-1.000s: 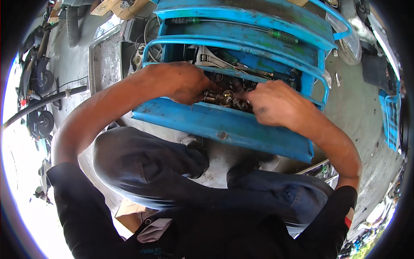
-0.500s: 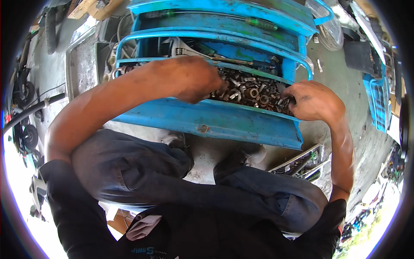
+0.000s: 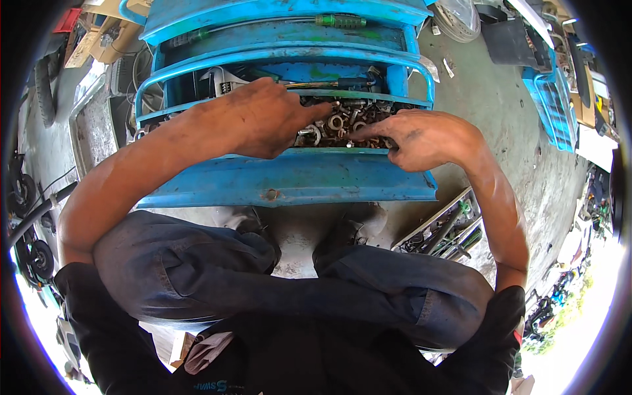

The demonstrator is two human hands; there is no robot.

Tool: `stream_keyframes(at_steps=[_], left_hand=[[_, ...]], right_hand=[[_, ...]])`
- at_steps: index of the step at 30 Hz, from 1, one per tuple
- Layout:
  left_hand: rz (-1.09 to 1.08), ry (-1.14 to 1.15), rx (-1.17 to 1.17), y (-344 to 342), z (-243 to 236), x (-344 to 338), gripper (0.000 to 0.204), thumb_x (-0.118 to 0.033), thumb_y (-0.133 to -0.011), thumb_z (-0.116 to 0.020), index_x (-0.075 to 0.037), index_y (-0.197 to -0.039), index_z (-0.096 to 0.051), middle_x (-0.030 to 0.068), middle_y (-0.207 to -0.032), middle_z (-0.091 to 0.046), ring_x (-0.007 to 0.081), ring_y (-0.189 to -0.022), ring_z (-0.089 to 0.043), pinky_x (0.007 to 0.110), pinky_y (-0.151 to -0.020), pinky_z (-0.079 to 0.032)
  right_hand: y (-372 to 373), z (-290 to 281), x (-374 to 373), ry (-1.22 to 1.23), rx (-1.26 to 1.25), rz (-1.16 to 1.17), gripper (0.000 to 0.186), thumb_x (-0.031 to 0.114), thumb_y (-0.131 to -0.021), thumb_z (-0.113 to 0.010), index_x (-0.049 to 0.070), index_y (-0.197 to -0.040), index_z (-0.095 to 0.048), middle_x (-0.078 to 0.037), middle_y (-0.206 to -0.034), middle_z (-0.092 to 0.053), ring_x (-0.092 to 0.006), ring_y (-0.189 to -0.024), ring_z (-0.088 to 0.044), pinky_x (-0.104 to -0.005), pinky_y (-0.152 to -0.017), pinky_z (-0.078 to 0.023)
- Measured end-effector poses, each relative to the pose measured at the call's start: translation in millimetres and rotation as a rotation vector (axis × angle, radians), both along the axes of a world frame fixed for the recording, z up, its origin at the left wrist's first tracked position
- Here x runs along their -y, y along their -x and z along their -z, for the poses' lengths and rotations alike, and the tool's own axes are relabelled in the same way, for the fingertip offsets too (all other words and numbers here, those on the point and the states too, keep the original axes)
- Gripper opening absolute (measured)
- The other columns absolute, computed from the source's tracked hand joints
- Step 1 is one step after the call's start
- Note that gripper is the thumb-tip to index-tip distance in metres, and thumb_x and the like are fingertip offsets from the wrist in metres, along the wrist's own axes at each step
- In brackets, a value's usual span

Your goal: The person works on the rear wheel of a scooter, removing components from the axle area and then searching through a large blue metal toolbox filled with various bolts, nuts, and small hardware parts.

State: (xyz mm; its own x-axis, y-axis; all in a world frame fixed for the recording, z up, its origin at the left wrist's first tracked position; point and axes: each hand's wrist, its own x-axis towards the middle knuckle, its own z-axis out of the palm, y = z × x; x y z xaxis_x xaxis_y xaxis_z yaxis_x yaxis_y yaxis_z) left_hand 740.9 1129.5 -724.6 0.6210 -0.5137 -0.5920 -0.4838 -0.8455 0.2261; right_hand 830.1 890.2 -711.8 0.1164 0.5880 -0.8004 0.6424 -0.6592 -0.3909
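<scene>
A blue metal toolbox (image 3: 342,172) with stepped trays stands before my knees. Its nearest tray holds a jumble of greasy nuts and bolts (image 3: 337,123). My left hand (image 3: 266,120) reaches over the tray from the left, index finger stretched across the pieces and the other fingers curled. From the right comes my right hand (image 3: 428,139), its index finger extended into the pile and its thumb low by the tray's front edge. The two fingertips are a short way apart. Neither hand visibly grips a piece, though the curled fingers are partly hidden.
Behind the bolts lies an adjustable wrench (image 3: 227,80) in a deeper compartment. A green-handled screwdriver (image 3: 339,22) rests in an upper tray. On the floor at right are a blue crate (image 3: 552,108) and, near my knee, a tray of tools (image 3: 444,227).
My right hand has moved left from the tray's right end to its middle. My left index finger now points out over the bolts. The whole view has shifted, so the toolbox appears farther left and higher.
</scene>
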Motion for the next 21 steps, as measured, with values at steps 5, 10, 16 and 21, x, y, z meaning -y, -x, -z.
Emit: stream_keyframes(at_steps=[5, 10, 16, 21], left_hand=[[-0.086, -0.106, -0.218, -5.2, -6.1, 6.2, 0.076, -0.003, -0.09, -0.055, -0.035, -0.158, -0.041, 0.0188, -0.101, -0.072, 0.0361, -0.098, -0.072, 0.049, -0.09, -0.059], [-0.091, -0.096, -0.212, -11.8, -25.9, -0.6, 0.071, -0.005, -0.09, -0.058, -0.033, -0.155, -0.046, 0.0166, -0.098, -0.072, 0.0361, -0.1, -0.071, 0.05, -0.091, -0.058], [-0.097, -0.126, -0.119, -0.5, -19.8, -11.9, 0.061, -0.014, -0.091, -0.064, -0.029, -0.149, -0.053, 0.0181, -0.1, -0.073, 0.0368, -0.102, -0.07, 0.049, -0.096, -0.055], [-0.116, -0.129, -0.087, 5.8, -13.4, -19.7, 0.056, -0.017, -0.092, -0.066, -0.025, -0.147, -0.057, 0.0189, -0.105, -0.073, 0.0375, -0.104, -0.07, 0.048, -0.098, -0.055]], right_hand=[[-5.8, -4.2, 3.5, 0.099, 0.059, -0.042, 0.057, 0.01, -0.085, -0.062, 0.017, -0.142, -0.063, -0.017, -0.119, -0.072, -0.0355, -0.108, -0.068, -0.0447, -0.098, -0.053], [-3.1, 7.8, 4.3, -0.142, 0.13, 0.013, 0.049, 0.01, -0.085, -0.062, 0.018, -0.133, -0.07, -0.017, -0.118, -0.073, -0.0362, -0.111, -0.067, -0.0437, -0.1, -0.052], [-2.5, 5.9, 12.9, 0.014, 0.258, 0.063, 0.04, 0.011, -0.084, -0.063, 0.015, -0.123, -0.074, -0.018, -0.115, -0.073, -0.0363, -0.11, -0.067, -0.0451, -0.096, -0.054], [-6.2, -4.2, 8.9, 0.137, 0.34, 0.001, 0.038, 0.011, -0.084, -0.063, 0.015, -0.12, -0.075, -0.019, -0.112, -0.073, -0.0364, -0.109, -0.067, -0.0457, -0.094, -0.054]])
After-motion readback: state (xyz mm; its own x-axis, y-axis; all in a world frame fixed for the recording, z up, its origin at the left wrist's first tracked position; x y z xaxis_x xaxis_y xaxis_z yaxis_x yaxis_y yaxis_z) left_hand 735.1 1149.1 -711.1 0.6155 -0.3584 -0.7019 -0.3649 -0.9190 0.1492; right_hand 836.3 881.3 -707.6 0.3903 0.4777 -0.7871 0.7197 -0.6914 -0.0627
